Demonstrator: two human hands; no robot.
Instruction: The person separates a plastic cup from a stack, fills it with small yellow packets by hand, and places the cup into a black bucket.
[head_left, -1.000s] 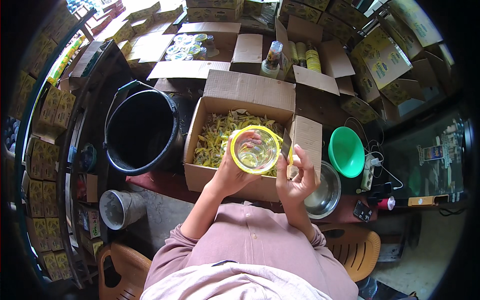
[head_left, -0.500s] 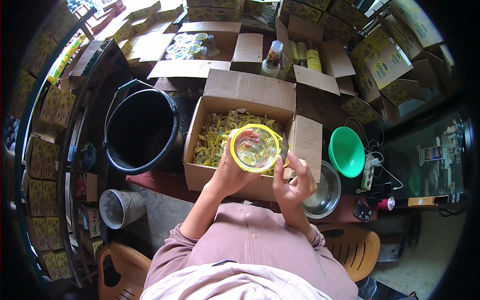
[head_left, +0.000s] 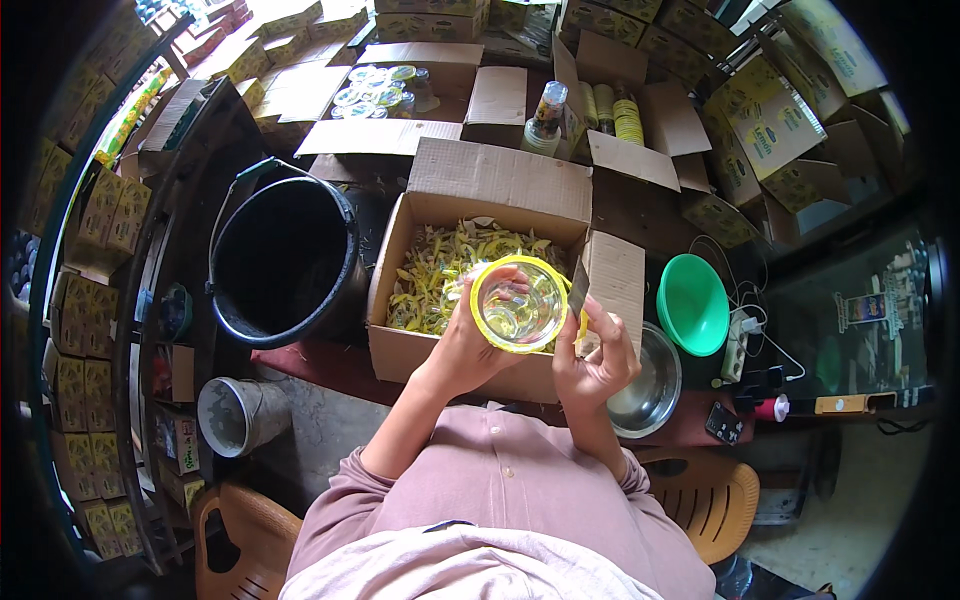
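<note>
My left hand is wrapped round a clear plastic cup, its wide mouth tilted up toward me and edged by a yellow rim. At the right side of that rim, my right hand grips a knife with a flat grey blade pointing upward. A thin yellow piece shows at the right fingers; whether it is a handle or a strip I cannot tell. Beneath both hands stands an open cardboard box holding many yellow and clear scraps.
Left of the box is a large black bucket, with a grey bucket lower down. To the right lie a metal bowl, a green bowl and a phone. Behind, stacked cups stand between open cartons.
The cup has moved slightly right and down in my left hand. My right hand has shifted a little right with the knife, and more of the yellow piece shows at its fingers.
</note>
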